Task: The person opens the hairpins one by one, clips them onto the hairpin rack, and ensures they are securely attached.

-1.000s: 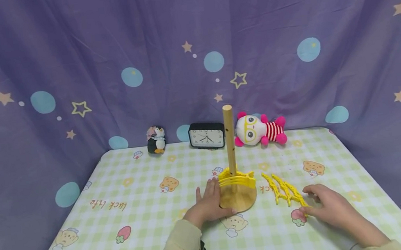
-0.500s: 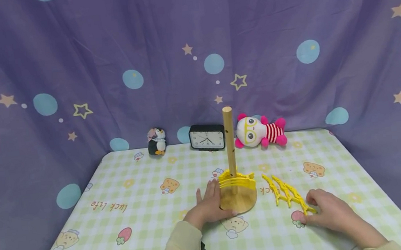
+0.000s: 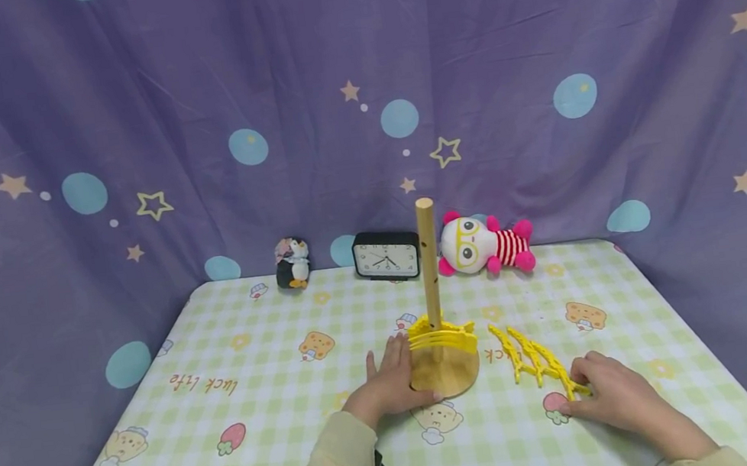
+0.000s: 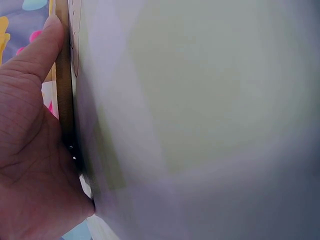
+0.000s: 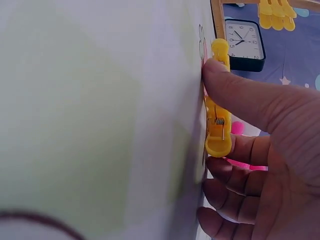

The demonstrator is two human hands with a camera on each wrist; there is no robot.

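A wooden stand (image 3: 432, 280) with an upright pole and a round base (image 3: 447, 380) stands near the middle of the table. Low on its pole sit yellow clothespins (image 3: 444, 339), joined in a curved row. My left hand (image 3: 384, 387) rests against the base, fingers straight along its left side and thumb along the front edge, as the left wrist view also shows. To the right lies a second joined set of yellow clothespins (image 3: 531, 357). My right hand (image 3: 616, 394) pinches its near end. In the right wrist view, thumb and fingers hold a yellow clothespin (image 5: 218, 122) with a metal spring.
Along the back of the table are a penguin plush (image 3: 292, 264), a black alarm clock (image 3: 386, 256) and a pink-and-white plush toy (image 3: 485, 242). A purple curtain (image 3: 298, 57) hangs behind. The table wears a green checked cloth (image 3: 287, 443).
My right hand has closed from a looser pose onto the near end of the loose clothespins, shifting slightly. The left hand and the stand stay put.
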